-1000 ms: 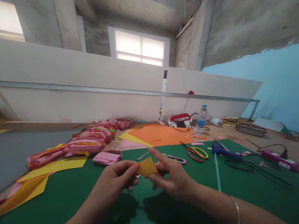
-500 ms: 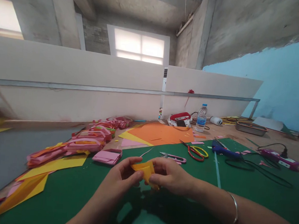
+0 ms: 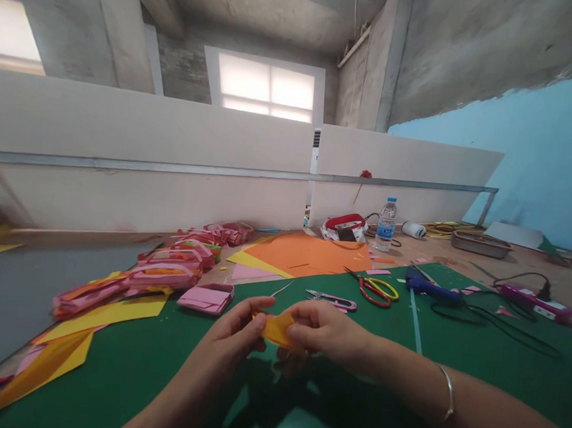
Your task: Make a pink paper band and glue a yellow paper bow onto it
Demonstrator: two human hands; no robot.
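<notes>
Head: left hand (image 3: 235, 330), right hand (image 3: 324, 332) pinch yellow paper (image 3: 277, 330).

Overexposed window (image 3: 268, 87), dim foreground, shadowed mat (image 3: 342, 411) (faint sheen), stretched edges

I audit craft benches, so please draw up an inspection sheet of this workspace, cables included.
Surface: green mat on a brown table, with scattered paper scraps.
Job's things: small yellow piece, details blurred.
Clutter: pink bundles and yellow sheets at left; orange sheet ahead; snips, scissors, blue glue gun and water bottle towards the right.
Hands: left hand and right hand both hold the yellow piece above the mat.
Cables: black cable lies in loose loops on the mat; a plug sits in the purple power strip.
Surroundings: white panels behind, blue wall at right; other people: nothing seen.
</notes>
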